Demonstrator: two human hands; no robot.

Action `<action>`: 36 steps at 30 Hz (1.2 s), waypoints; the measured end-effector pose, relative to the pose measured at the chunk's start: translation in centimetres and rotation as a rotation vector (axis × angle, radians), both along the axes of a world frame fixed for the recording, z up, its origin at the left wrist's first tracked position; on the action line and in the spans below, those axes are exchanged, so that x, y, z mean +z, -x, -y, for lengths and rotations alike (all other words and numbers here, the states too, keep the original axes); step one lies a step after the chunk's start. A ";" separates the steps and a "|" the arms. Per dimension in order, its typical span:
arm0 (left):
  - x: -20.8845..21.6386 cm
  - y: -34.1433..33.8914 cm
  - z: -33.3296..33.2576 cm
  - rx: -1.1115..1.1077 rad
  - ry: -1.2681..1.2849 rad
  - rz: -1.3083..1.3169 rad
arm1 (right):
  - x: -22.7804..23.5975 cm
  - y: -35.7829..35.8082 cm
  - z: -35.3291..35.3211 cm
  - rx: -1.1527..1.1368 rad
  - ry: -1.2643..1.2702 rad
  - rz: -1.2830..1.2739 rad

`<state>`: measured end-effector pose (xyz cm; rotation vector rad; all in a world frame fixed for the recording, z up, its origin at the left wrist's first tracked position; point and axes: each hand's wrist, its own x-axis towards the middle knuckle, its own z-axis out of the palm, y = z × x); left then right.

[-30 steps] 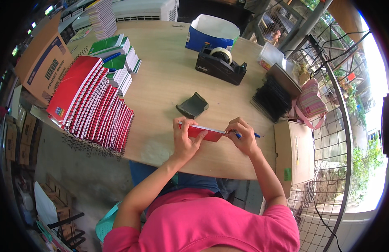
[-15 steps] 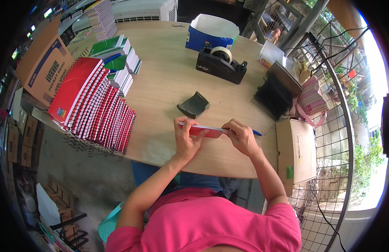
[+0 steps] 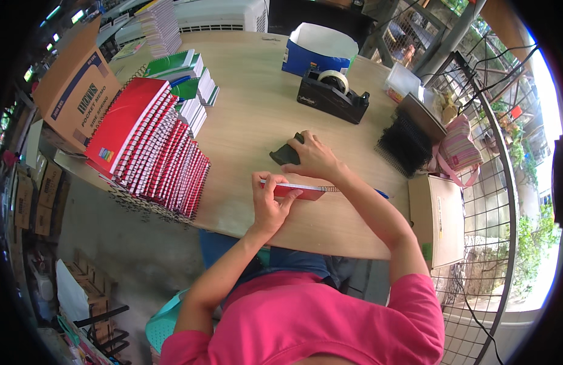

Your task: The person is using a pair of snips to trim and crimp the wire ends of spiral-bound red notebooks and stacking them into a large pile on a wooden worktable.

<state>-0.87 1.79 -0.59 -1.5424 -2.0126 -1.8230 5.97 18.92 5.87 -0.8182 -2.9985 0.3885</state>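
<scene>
My left hand (image 3: 269,208) grips a small red notebook (image 3: 310,194) edge-on above the near part of the table, thumb on the red cover and fingers behind. A thin wire coil (image 3: 331,189) sticks out of the notebook's right end. Farther in, my right hand (image 3: 318,159) has its fingers closed over a dark, curved block (image 3: 284,154) that rests on the table. What lies under that palm is hidden. A blue pen (image 3: 382,193) lies partly behind my right forearm.
Stacked red spiral notebooks (image 3: 154,152) stand at the left beside a cardboard box (image 3: 78,91). Green notebooks (image 3: 190,79) sit behind them. A black tape dispenser (image 3: 333,100) and blue box (image 3: 315,61) stand at the back. Black wire coils (image 3: 406,146) and a carton (image 3: 436,219) are right.
My right hand has left the notebook's coil end and moved forward and left onto the dark block. My left hand keeps hold of the notebook. The whole view has shifted slightly.
</scene>
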 end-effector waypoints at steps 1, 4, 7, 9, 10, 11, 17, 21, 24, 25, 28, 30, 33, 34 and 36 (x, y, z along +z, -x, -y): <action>-0.1 0.3 0.0 -0.002 -0.005 -0.026 | -0.3 -0.2 -0.7 0.057 -0.005 -0.059; 0.8 1.0 0.2 -0.020 -0.034 0.047 | 1.5 -4.5 -5.8 0.186 0.407 -0.295; 0.3 2.2 0.0 -0.104 -0.010 0.066 | 3.2 -8.0 -6.3 0.374 1.418 -0.214; 0.1 2.5 -0.4 -0.152 0.012 0.096 | 2.8 -7.7 -4.0 0.283 0.897 -0.030; 0.1 2.6 -0.4 -0.170 0.024 0.109 | 3.4 -7.4 -3.2 0.156 0.676 0.087; 0.3 2.4 -0.7 -0.169 0.018 0.110 | 3.4 -8.1 -3.2 0.200 0.961 -0.040; 0.3 1.9 -1.3 -0.183 0.013 0.077 | 1.9 -9.6 -3.9 0.199 0.742 -0.103; 0.6 1.6 -1.3 -0.192 0.019 0.068 | 3.0 -8.7 -2.6 0.233 0.578 -0.068; 0.6 1.4 -1.6 -0.205 -0.004 0.054 | 1.6 -9.6 -3.2 0.201 1.375 -0.455; 0.5 1.4 -1.7 -0.204 -0.021 0.040 | 1.7 -9.9 -3.8 0.279 1.362 -0.365; 0.7 1.0 -1.8 -0.221 0.028 0.048 | 0.8 -9.0 -3.7 0.173 0.600 -0.129; 0.5 1.2 -1.7 -0.216 0.030 0.037 | 2.1 -8.7 -3.4 0.187 0.841 -0.247; 0.7 1.2 -1.6 -0.195 -0.046 0.130 | 1.8 -8.3 -3.0 0.170 0.887 -0.255; 0.9 1.3 -1.7 -0.184 -0.085 0.179 | 1.7 -8.7 -3.1 0.147 0.995 -0.321; 0.4 3.5 -0.9 -0.378 0.003 0.555 | 2.2 -9.1 -3.5 0.106 1.199 -0.454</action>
